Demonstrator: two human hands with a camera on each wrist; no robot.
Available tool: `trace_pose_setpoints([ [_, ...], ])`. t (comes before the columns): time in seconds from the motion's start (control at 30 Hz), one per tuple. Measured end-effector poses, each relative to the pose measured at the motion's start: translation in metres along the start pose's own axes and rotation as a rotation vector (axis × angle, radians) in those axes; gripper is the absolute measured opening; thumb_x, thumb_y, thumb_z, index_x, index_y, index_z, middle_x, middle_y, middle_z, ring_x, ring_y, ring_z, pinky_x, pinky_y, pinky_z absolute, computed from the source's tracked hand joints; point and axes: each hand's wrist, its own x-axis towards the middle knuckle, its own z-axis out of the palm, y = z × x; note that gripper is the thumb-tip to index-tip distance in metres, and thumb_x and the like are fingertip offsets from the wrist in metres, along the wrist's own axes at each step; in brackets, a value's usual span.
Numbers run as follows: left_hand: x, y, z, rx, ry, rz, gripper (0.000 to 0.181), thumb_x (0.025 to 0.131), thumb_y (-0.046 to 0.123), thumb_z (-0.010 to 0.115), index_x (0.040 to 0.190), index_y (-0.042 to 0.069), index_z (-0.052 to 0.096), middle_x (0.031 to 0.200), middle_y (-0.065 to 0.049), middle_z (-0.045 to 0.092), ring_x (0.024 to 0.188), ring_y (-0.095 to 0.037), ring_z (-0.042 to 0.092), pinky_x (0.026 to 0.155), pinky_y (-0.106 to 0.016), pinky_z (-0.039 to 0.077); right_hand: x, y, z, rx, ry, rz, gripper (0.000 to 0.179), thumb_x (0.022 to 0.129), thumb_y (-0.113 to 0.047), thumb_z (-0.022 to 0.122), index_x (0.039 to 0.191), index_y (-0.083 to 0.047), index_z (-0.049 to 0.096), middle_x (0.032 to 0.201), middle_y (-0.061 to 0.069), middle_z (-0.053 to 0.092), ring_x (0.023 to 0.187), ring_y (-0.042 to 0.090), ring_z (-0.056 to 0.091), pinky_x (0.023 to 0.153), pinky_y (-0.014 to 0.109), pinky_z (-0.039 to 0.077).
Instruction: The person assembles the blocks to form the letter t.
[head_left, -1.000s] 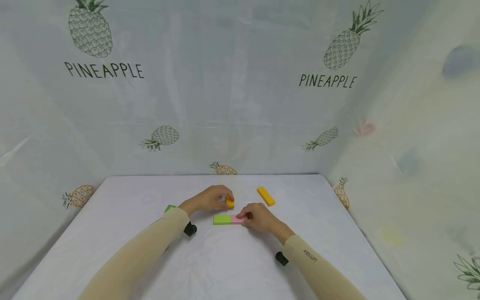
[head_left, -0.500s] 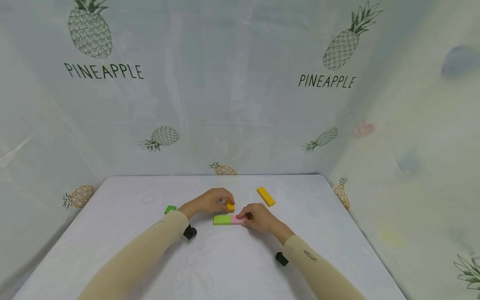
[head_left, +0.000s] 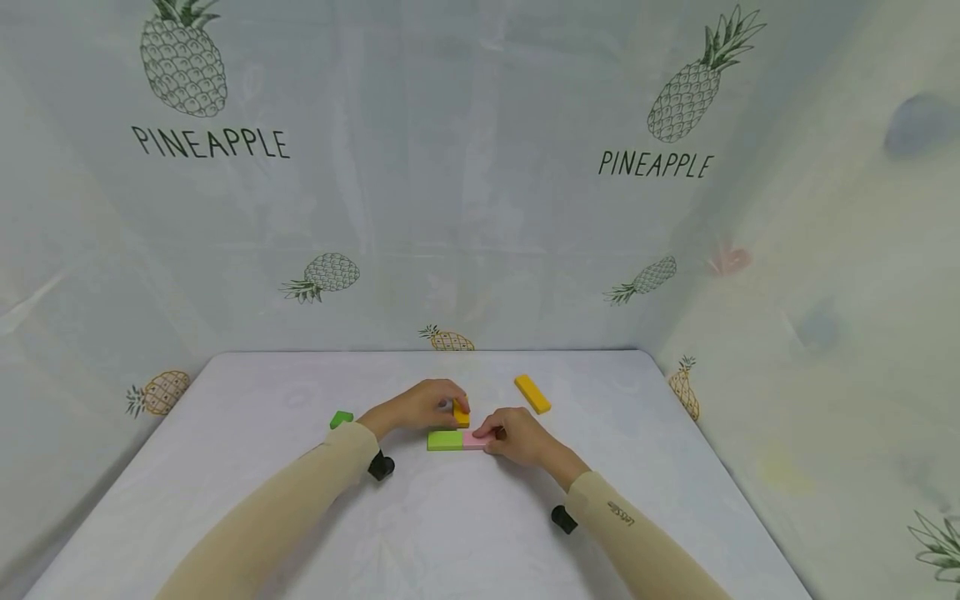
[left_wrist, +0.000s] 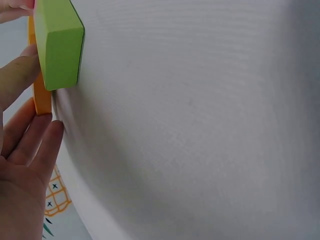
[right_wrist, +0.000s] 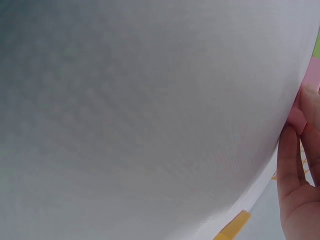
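My left hand (head_left: 423,403) grips a yellow block (head_left: 461,414) just behind a row of two blocks. That row joins a light green block (head_left: 445,441) on the left end to end with a pink block (head_left: 474,442) on the right. At the pink block's right end, my right hand (head_left: 517,434) pinches it between thumb and fingers. The left wrist view has the green block (left_wrist: 62,45) in front of the orange-looking yellow block (left_wrist: 42,97), with thumb and fingers around the latter. Fingers cover part of the pink block (right_wrist: 297,119) in the right wrist view.
Behind the right hand, a second yellow block (head_left: 532,393) lies slanted on the white table (head_left: 420,533). A darker green block (head_left: 341,418) sits by the left wrist, partly covered by the sleeve. A pineapple-print curtain (head_left: 465,183) stands behind the table.
My left hand has drawn the yellow block a little toward me, nearer to the green and pink row. The right hand keeps its place on the pink block.
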Motion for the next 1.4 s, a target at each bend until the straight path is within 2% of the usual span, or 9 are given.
trace_pose_setpoints([
  [0.47, 0.0024, -0.0011, -0.0007, 0.013, -0.025, -0.012, 0.021, 0.097, 0.015, 0.080, 0.118, 0.016, 0.075, 0.128, 0.002, 0.069, 0.128, -0.021, 0.061, 0.109, -0.041, 0.052, -0.0006, 0.0014, 0.0000, 0.005, -0.007, 0.029, 0.020, 0.094, -0.011, 0.083, 0.113, -0.018, 0.082, 0.106, -0.009, 0.075, 0.090, 0.008, 0.058, 0.084, 0.026, 0.052],
  [0.73, 0.0029, -0.0005, -0.0027, -0.002, -0.040, -0.043, 0.019, 0.098, 0.019, 0.079, 0.117, 0.021, 0.075, 0.129, 0.004, 0.069, 0.128, -0.019, 0.061, 0.109, -0.041, 0.051, -0.0008, 0.0012, 0.0004, -0.004, -0.002, 0.011, 0.020, 0.094, -0.010, 0.083, 0.112, -0.017, 0.082, 0.106, -0.007, 0.076, 0.090, 0.008, 0.058, 0.083, 0.026, 0.052],
  [1.03, 0.0038, 0.0009, -0.0041, 0.008, -0.024, -0.017, 0.013, 0.102, 0.017, 0.074, 0.114, 0.021, 0.077, 0.125, 0.003, 0.070, 0.120, -0.020, 0.062, 0.105, -0.044, 0.052, -0.0004, 0.0012, 0.0011, -0.008, 0.007, 0.002, 0.019, 0.093, -0.009, 0.083, 0.112, -0.015, 0.083, 0.106, -0.005, 0.076, 0.090, 0.010, 0.058, 0.081, 0.025, 0.050],
  [1.4, 0.0041, 0.0006, -0.0047, 0.023, -0.030, -0.010, 0.020, 0.103, 0.013, 0.071, 0.122, 0.018, 0.078, 0.126, 0.003, 0.070, 0.117, -0.020, 0.062, 0.104, -0.043, 0.053, -0.0001, 0.0005, 0.0011, -0.008, 0.006, -0.001, 0.020, 0.093, -0.008, 0.083, 0.112, -0.014, 0.082, 0.106, -0.006, 0.076, 0.090, 0.010, 0.058, 0.080, 0.025, 0.050],
])
